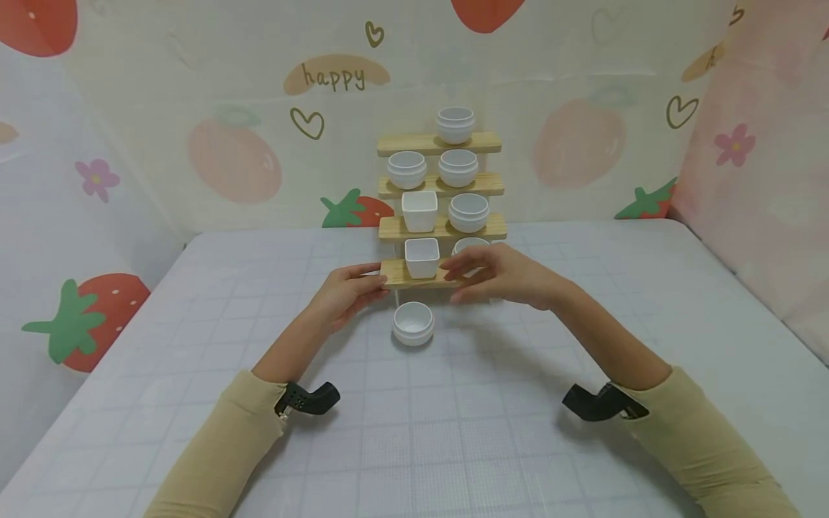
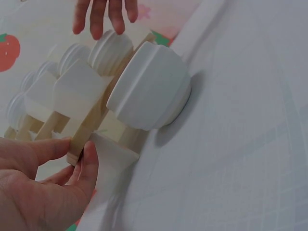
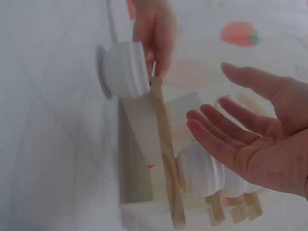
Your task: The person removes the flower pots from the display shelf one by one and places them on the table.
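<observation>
My left hand (image 1: 343, 295) pinches the left end of the lowest wooden board (image 2: 98, 113) of a tiered stand, thumb on top and fingers beneath. Over the right part of that board hovers my right hand (image 1: 508, 277), its fingers loosely spread and holding nothing. Behind those fingers, partly hidden in the head view, a white round bowl (image 3: 201, 168) sits on the board. Left of it stands a white square cup (image 1: 422, 259). Another white round bowl (image 1: 413, 324) rests upright on the table, in front of the stand.
Higher boards carry another square cup (image 1: 419, 212) and several round bowls, with one bowl (image 1: 455, 125) at the top. The stand is on a table (image 1: 414, 446) with a pale grid cloth. A strawberry-printed backdrop (image 1: 453, 57) rises behind it.
</observation>
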